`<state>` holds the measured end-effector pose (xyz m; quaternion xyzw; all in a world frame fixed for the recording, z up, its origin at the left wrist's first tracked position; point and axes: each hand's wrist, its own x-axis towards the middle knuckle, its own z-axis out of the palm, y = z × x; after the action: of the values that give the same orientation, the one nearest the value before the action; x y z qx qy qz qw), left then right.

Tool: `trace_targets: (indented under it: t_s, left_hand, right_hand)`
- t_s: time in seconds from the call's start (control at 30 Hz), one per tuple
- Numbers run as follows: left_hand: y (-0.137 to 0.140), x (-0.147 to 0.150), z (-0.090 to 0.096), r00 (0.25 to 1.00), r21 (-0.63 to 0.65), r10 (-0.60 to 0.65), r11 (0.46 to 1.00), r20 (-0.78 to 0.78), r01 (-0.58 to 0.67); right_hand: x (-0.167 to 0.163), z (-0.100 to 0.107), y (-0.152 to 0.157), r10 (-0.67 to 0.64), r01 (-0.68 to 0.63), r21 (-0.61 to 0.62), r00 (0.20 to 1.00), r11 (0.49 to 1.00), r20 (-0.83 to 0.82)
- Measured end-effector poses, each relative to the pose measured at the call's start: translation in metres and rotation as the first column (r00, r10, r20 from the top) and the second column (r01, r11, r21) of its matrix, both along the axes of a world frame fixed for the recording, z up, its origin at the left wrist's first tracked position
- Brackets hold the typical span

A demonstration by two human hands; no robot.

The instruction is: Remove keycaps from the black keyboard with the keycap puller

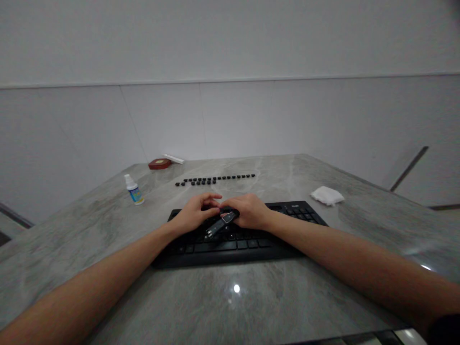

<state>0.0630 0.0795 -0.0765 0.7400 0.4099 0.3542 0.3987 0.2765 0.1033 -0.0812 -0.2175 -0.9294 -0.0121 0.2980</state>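
Note:
A black keyboard [230, 256] lies in front of me, its middle covered by both hands. My right hand [247, 211] is closed around a slim black hand tool [221, 225] with a pale outlined panel and small metallic parts at its near end. That tool slants over the keys, and its far end is hidden by my fingers. On the keyboard's left half, my left hand [198, 212] is bent with thumb and fingers apart, close to the right fingertips. Behind the keyboard, several loose black keycaps [219, 178] stand in two rows.
A white spray bottle [134, 190] with a blue label stands at left. At the back left are a dark red case [159, 164] and a white flat object [174, 159]. A folded white cloth or tissue [327, 195] lies right of the keyboard on the grey marbled table [143, 306].

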Motion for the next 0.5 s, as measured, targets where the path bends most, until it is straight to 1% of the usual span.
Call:
trace_targets:
  t_s: [0.07, 0.1, 0.2, 0.23, 0.27, 0.33, 0.37, 0.43, 0.5]
  left_hand:
    - [0.001, 0.001, -0.001, 0.999, -0.012, 0.039, 0.999, 0.021, -0.038]
    - [0.002, 0.001, -0.002, 0.997, -0.004, 0.068, 0.998, 0.041, -0.068]
    - [0.005, 0.002, -0.003, 0.977, 0.033, 0.176, 0.983, 0.119, -0.181]
    - [0.006, 0.003, -0.003, 0.969, 0.034, 0.204, 0.977, 0.138, -0.210]
    - [0.006, 0.003, -0.003, 0.964, 0.029, 0.222, 0.973, 0.149, -0.228]
    - [0.005, 0.004, -0.001, 0.958, 0.010, 0.237, 0.970, 0.160, -0.242]
    - [0.004, 0.004, 0.000, 0.955, 0.000, 0.244, 0.969, 0.169, -0.248]
    - [0.002, 0.004, 0.002, 0.943, -0.018, 0.268, 0.963, 0.195, -0.270]
    - [0.001, 0.003, 0.001, 0.924, -0.047, 0.300, 0.953, 0.235, -0.298]
  right_hand:
    - [-0.001, 0.003, 0.004, -0.012, 0.011, -0.032, 0.999, 0.999, -0.036]
    - [-0.002, 0.007, 0.008, -0.035, 0.030, -0.068, 0.997, 0.997, -0.071]
    - [-0.009, 0.024, 0.036, -0.173, 0.129, -0.221, 0.966, 0.967, -0.193]
    - [-0.013, 0.031, 0.050, -0.234, 0.174, -0.271, 0.950, 0.947, -0.208]
    - [-0.017, 0.037, 0.067, -0.312, 0.237, -0.327, 0.928, 0.915, -0.201]
    - [-0.026, 0.046, 0.101, -0.426, 0.316, -0.456, 0.890, 0.832, -0.162]
    - [-0.031, 0.047, 0.117, -0.481, 0.349, -0.517, 0.865, 0.782, -0.144]
    - [-0.039, 0.043, 0.144, -0.531, 0.387, -0.541, 0.837, 0.747, -0.135]
    - [-0.045, 0.033, 0.160, -0.571, 0.426, -0.539, 0.810, 0.727, -0.130]
